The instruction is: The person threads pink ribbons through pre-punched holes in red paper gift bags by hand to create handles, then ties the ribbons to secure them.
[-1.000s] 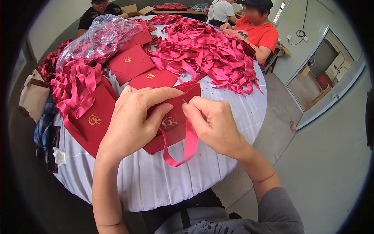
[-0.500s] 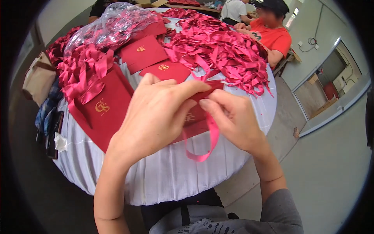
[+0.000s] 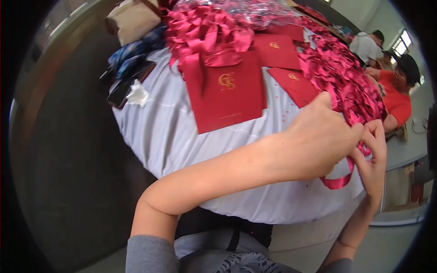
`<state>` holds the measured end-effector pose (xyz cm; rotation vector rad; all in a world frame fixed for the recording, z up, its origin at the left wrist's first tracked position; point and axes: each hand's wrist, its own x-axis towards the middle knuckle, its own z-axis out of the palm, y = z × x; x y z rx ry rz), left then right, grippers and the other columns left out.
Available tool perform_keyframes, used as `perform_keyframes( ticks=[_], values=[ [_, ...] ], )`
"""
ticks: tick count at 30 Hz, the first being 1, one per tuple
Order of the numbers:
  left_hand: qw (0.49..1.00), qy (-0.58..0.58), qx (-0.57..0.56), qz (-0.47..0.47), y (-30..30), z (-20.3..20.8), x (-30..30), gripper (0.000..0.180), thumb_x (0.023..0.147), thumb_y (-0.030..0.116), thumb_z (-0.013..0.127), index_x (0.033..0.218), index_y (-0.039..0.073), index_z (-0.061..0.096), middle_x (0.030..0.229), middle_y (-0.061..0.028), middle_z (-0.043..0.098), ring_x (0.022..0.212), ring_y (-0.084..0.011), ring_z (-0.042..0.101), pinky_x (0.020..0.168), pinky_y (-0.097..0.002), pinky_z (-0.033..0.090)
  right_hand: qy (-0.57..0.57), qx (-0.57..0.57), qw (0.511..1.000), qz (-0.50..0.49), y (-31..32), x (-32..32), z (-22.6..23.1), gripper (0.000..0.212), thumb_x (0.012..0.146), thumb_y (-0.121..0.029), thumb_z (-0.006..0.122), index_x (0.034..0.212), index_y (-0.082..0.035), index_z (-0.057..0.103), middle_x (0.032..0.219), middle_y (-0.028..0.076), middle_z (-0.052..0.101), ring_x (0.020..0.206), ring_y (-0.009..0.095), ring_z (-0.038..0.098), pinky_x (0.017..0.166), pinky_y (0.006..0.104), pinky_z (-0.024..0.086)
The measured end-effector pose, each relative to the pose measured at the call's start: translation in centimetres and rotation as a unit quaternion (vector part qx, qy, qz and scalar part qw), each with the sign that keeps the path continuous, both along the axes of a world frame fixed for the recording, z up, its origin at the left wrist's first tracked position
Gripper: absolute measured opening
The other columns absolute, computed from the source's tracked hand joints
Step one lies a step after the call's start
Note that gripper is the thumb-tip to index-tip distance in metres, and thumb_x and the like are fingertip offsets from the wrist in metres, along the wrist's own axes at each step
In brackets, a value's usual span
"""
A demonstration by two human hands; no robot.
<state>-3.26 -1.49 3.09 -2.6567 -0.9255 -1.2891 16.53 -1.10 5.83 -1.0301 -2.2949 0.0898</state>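
Note:
At the right of the table, my left hand [image 3: 314, 141] and my right hand [image 3: 374, 152] meet with fingers pinched together. From between them hangs a loop of shiny dark pink ribbon [image 3: 337, 183]. One end of the loop goes up behind my left hand, the other toward my right fingers. What else the fingertips grip is hidden by my left hand. A red paper bag [image 3: 232, 98] with a gold emblem and ribbon handles lies farther left. Beyond my left hand are more red bags, one part-covered [image 3: 289, 86] and one farther back [image 3: 277, 51].
Pink ribbons [image 3: 346, 73] heap along the table's right side, with more ribbons [image 3: 209, 29] and clear plastic [image 3: 255, 11] at the back. Crumpled white tissue [image 3: 137, 94], a dark phone [image 3: 122, 93] and a beige bag [image 3: 133, 22] lie left. A person in orange [image 3: 397, 98] sits at the far right.
The view has swung left, so the table's left side shows more and my hands appear farther right. The red bag seen under my hands before no longer shows; the ribbon loop still hangs there.

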Motion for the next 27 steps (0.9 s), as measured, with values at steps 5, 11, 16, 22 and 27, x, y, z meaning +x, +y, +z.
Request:
perform_keyframes(
  ticks=[5, 11, 16, 22, 27],
  values=[
    [0.999, 0.049, 0.006, 0.020, -0.2, -0.4, -0.2, 0.021, 0.057, 0.010, 0.067, 0.077, 0.007, 0.059, 0.060, -0.0049, 0.061, 0.057, -0.0212, 0.061, 0.066, -0.0355, 0.032, 0.032, -0.217, 0.974, 0.054, 1.1, -0.1, 1.2, 0.020, 0.063, -0.002, 0.070, 0.079, 0.003, 0.059, 0.086, 0.003, 0.038, 0.084, 0.016, 0.042, 0.077, 0.0262, 0.035],
    [0.999, 0.013, 0.040, 0.008, -0.4, -0.2, 0.2, 0.017, 0.057, 0.009, 0.064, 0.071, 0.006, 0.055, 0.052, -0.0054, 0.054, 0.048, -0.0224, 0.054, 0.063, -0.0336, 0.031, 0.053, -0.325, 0.936, 0.127, 3.5, 2.9, 2.5, 0.023, 0.080, -0.021, 0.067, 0.080, 0.001, 0.064, 0.084, 0.002, 0.039, 0.081, 0.013, 0.039, 0.067, 0.0227, 0.029],
    [0.997, 0.033, 0.064, 0.014, -0.3, -0.8, 0.2, 0.009, 0.054, 0.012, 0.064, 0.058, 0.010, 0.056, 0.049, -0.0038, 0.052, 0.048, -0.0200, 0.053, 0.063, -0.0336, 0.030, -0.011, -0.384, 0.914, 0.132, 5.4, 1.5, 3.5, 0.031, 0.074, -0.029, 0.075, 0.077, 0.000, 0.067, 0.084, 0.001, 0.039, 0.079, 0.011, 0.038, 0.062, 0.0227, 0.028],
    [0.995, 0.024, 0.082, 0.045, -0.3, -1.1, 0.5, 0.008, 0.051, 0.014, 0.065, 0.052, 0.013, 0.057, 0.047, -0.0012, 0.049, 0.047, -0.0181, 0.050, 0.062, -0.0334, 0.030, -0.079, -0.479, 0.867, 0.111, 6.4, -0.2, 4.6, 0.033, 0.065, -0.029, 0.082, 0.072, -0.001, 0.068, 0.084, 0.002, 0.042, 0.080, 0.011, 0.042, 0.064, 0.0229, 0.033],
    [0.994, -0.002, 0.105, 0.029, -0.3, -0.8, 0.6, 0.007, 0.052, 0.014, 0.065, 0.054, 0.012, 0.059, 0.048, -0.0013, 0.050, 0.046, -0.0168, 0.050, 0.062, -0.0336, 0.031, -0.022, -0.439, 0.894, 0.083, 5.0, 0.4, 4.2, 0.029, 0.066, -0.026, 0.081, 0.069, -0.001, 0.065, 0.091, 0.002, 0.045, 0.083, 0.010, 0.044, 0.067, 0.0218, 0.034]
  ],
)
